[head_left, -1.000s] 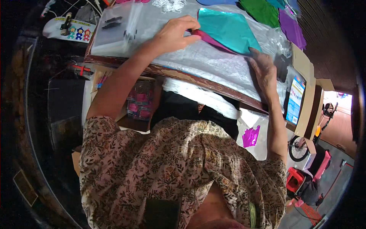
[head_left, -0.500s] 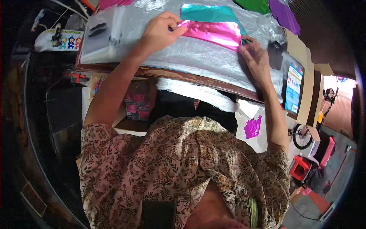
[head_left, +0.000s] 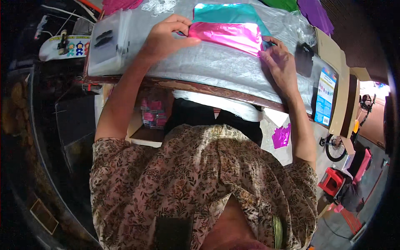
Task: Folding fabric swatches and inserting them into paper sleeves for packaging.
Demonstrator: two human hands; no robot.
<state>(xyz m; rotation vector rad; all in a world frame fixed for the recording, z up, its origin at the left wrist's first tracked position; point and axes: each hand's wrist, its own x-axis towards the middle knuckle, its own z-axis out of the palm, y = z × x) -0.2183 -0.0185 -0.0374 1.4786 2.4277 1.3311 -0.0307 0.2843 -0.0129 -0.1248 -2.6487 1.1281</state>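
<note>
Left hand (head_left: 163, 39) and right hand (head_left: 280, 62) pinch opposite ends of the pink metallic foil (head_left: 227, 34), over the near part of the teal foil (head_left: 225, 13). Probably light, slippery, easily creased: best held by its corners.

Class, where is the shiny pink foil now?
In the head view, the pink foil is at upper centre, between left hand and right hand, on the near side of the teal foil.

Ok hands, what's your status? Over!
Left hand at shiny foil's left end. Right hand at its right end. Foil pink nearer, teal beyond. No blockage seen.
</note>
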